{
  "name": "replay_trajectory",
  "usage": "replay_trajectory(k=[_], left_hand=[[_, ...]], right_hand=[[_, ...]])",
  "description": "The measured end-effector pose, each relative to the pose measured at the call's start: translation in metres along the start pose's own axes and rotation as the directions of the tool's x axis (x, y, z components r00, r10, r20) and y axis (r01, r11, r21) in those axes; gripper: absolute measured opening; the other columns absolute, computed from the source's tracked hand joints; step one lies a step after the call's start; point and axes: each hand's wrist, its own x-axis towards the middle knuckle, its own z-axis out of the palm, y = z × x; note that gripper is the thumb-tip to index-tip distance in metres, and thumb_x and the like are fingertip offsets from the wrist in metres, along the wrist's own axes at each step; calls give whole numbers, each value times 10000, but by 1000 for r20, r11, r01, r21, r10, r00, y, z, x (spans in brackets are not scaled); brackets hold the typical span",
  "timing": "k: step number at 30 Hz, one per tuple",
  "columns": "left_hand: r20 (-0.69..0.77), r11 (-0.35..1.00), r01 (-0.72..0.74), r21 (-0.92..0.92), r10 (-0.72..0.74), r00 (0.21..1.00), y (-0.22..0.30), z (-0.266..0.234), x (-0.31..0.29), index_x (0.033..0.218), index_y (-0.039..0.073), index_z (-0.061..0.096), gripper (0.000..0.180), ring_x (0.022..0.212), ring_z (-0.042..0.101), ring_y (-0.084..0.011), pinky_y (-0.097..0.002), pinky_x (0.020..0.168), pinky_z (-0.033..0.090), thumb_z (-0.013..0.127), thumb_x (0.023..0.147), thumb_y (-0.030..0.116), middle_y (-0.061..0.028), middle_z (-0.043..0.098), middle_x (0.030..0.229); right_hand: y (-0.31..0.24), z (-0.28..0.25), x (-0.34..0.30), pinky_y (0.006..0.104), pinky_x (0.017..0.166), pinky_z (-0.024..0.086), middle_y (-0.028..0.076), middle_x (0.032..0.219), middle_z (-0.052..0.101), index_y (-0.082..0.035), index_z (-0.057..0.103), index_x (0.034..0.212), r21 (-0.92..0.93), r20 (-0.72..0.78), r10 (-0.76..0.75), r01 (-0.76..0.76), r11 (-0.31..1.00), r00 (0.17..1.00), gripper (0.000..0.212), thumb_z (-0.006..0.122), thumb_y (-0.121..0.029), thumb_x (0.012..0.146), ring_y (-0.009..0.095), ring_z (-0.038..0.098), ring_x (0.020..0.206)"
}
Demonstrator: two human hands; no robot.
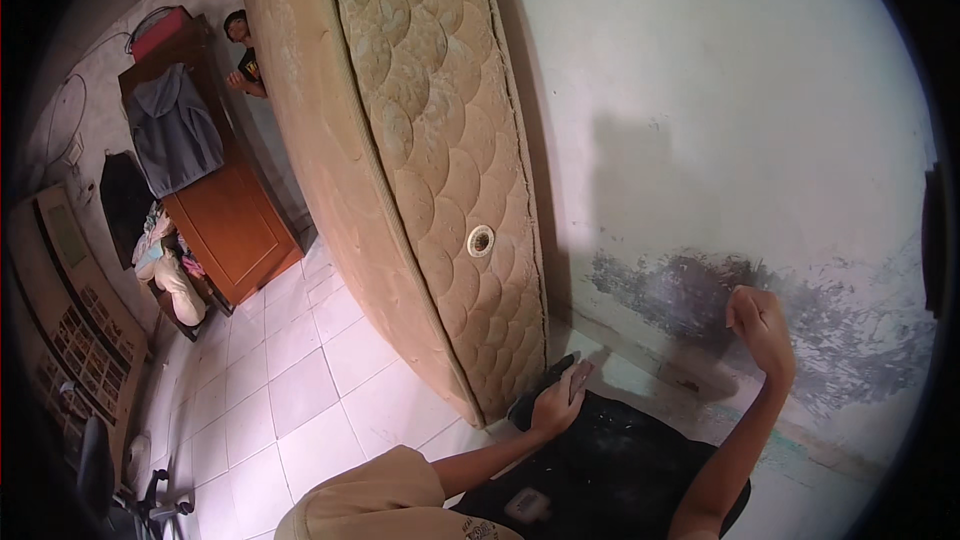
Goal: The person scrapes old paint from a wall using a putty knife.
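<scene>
Shirt: beige, at the lower edge, with black cloth spread to its right.
Left hand: closed round a flat slab, above the far part of the black cloth.
Slab: pinkish-brown, tilted in the left hand's grip, near the lower end of the mattress (its exact kind I cannot tell).
Right hand: raised, fingers curled into a fist, in front of the wall; whether it touches that surface or hides something small, I cannot tell.
Wall: pale, with a dark, flaking patch near the fist.
Mattress: tan, stood on end beside the wall, a round vent in its quilted side.
Floor: pale square tiles.
Cupboard: reddish-brown, a grey hoodie hung on it, a red box on top.
Person: partly hidden by the mattress, beside the cupboard, one hand raised.
Clothes: heaped left of the cupboard.
Chair: black, at the lower left.
</scene>
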Motion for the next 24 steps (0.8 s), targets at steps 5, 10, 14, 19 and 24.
replay_trajectory(k=[5,10,14,19,24], left_hand=[[47,998,53,31,-55,997,3,2,4,1251,102,345,468,829,585,-355,-400,716,458,510,832,229,-196,594,950],[57,998,48,29,-50,997,1,2,4,1249,101,346,466,834,584,-356,-402,720,458,508,832,233,-198,593,953],[26,1000,20,20,-21,999,1,3,4,1244,103,351,464,824,584,-357,-404,711,461,516,828,227,-201,594,933],[11,999,26,20,-26,1000,0,3,3,1247,121,359,473,820,581,-343,-418,710,454,521,814,220,-182,598,906],[-12,999,-29,28,29,999,1,5,3,1234,101,367,453,779,585,-356,-405,675,459,521,824,217,-199,596,876]], right_hand=[[0,-2,0,277,459,283,22,496,358,-10,463,567,-41,-5,17,-18,999,1000,536,511,-489,804,108,349,489],[-18,0,-4,281,491,294,6,548,336,-26,413,623,-271,3,86,-82,959,996,430,654,-363,736,106,310,547],[-9,1,-3,282,503,290,7,579,312,-33,392,642,-282,-78,41,-61,957,996,421,685,-330,708,113,296,580],[8,-5,-1,301,491,287,30,577,347,-20,396,619,-270,-255,-9,-63,961,967,522,697,-443,673,125,304,552],[18,-19,-2,254,504,283,-10,610,348,-51,393,665,123,-362,-116,170,978,925,464,603,-450,778,98,304,572]])
